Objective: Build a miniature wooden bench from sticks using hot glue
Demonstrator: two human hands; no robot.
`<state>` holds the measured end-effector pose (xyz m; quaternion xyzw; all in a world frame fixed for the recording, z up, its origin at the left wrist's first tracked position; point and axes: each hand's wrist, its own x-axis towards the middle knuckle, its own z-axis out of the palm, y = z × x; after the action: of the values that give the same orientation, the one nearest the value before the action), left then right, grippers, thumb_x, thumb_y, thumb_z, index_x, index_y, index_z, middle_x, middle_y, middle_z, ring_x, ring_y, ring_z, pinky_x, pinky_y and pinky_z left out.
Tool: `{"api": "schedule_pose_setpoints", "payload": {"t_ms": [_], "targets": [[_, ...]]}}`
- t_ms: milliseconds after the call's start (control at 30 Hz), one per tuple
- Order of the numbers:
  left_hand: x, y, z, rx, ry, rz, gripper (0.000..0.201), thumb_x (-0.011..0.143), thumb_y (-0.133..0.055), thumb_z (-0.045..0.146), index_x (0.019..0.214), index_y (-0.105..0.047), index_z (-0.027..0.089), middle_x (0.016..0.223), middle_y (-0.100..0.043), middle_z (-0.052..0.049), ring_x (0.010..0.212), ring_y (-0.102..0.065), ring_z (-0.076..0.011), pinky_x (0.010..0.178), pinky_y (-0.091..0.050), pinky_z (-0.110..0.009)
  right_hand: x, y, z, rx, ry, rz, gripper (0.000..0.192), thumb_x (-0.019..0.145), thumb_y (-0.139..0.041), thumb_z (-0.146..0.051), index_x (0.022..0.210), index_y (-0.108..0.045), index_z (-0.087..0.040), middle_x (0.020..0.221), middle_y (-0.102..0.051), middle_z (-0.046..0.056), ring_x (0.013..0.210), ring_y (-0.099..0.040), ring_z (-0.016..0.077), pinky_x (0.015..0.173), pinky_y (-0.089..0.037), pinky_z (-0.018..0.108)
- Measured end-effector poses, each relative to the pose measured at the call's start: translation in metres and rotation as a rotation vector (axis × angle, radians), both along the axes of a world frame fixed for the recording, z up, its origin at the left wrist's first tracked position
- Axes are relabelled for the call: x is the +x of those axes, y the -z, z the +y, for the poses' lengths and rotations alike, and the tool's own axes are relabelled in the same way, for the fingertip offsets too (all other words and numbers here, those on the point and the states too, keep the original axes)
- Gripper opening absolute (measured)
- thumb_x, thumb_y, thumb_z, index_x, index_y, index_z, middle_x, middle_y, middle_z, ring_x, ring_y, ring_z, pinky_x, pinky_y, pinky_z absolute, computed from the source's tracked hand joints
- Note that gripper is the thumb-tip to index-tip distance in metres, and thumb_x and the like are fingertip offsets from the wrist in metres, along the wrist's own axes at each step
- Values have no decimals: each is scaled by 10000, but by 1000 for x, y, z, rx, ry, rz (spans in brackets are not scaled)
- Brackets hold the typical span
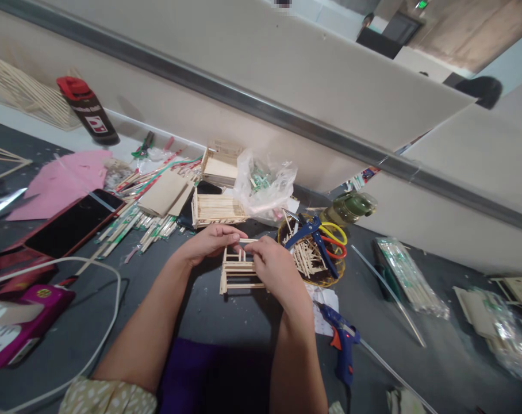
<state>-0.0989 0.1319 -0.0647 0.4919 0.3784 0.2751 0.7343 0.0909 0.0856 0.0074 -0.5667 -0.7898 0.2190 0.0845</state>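
Both hands meet over a small stick-built frame [237, 273] that stands on the dark grey table [226, 322], just in front of the person. The left hand [211, 241] and the right hand [273, 267] each pinch an end of a thin wooden stick [246, 240], fingers closed tight on it, holding it level across the top of the frame; whether the stick touches the frame's top rail I cannot tell. The right hand also covers the frame's right side. Just behind the hands sits a finished stick box [217, 208], and beside that a crumpled clear plastic bag [265, 184]. To the right, a round basket [315, 256] holds loose sticks, a blue tool and scissors with yellow and red handles. A blue glue gun [342, 345] lies near the right forearm. On the left lie a dark phone [75, 221], a pink sheet [60, 181], a white cable [101, 322] and a scatter of wrapped chopsticks [131, 224]. A red-capped can [86, 109] lies against the wall
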Motion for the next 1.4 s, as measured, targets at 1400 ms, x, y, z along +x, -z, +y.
{"api": "schedule_pose_setpoints", "payload": {"t_ms": [1400], "targets": [[1,0,0,0,-4,-4,530,820,-647,508,1174,-664,115,826,-724,-107,400,-219,-28,398,-77,-227,1,2,-1,-6,-4,17,346,895,-441,-78,1000,-730,-237,922,-632,39,885,-582,142,761,-381,229]]}}
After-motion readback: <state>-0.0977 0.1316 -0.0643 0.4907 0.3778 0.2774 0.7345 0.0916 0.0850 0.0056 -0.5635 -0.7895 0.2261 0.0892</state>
